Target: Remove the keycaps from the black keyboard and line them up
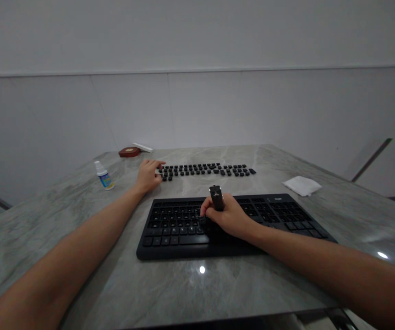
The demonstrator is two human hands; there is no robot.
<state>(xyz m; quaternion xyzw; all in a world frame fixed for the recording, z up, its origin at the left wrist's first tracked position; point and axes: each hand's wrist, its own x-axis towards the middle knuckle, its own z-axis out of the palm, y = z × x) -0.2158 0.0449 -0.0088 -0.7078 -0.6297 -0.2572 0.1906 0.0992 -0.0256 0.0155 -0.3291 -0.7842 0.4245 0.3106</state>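
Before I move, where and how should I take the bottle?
I'd grip the bottle around its labelled body, below the narrower white top. Come from its right, where the left hand is: the bottle stands upright, apart from other things, so that side looks open.

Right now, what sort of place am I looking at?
Probably an indoor desk workspace, though whether home or office I can't tell: a grey marble-patterned table before a plain pale wall, with a black keyboard and rows of loose keycaps.
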